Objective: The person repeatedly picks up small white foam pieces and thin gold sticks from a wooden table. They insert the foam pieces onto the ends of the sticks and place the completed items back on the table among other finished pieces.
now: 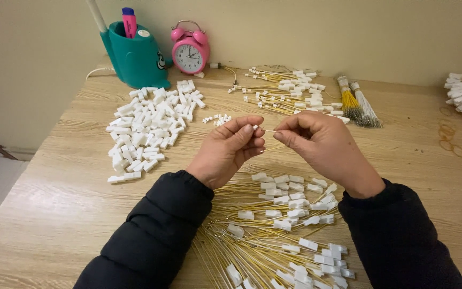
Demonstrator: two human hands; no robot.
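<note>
Left hand pinches a small white plastic connector between thumb and forefinger, fingers closed on it. Right hand is closed on a thin yellow wire, its tip meeting the connector at the centre of the view, above the table.

Handling, judged: both parts look very light. The connector is hard, smooth, blocky moulded plastic, small enough to slip, so it is best taken on its flat sides. The wire looks thin and springy, likely to buckle if held far back (a grip close to the tip seems right).

Surroundings: at 6 o'clock of the hands, a fan of yellow wires already capped in white. At 10 o'clock, a heap of loose white connectors, matte and rectangular. At 12 o'clock, more finished wires. At 1 o'clock, two bound wire bundles, one yellow, one white. At 11 o'clock, a pink twin-bell alarm clock and a teal holder. Wood-grain laminate surface.
</note>
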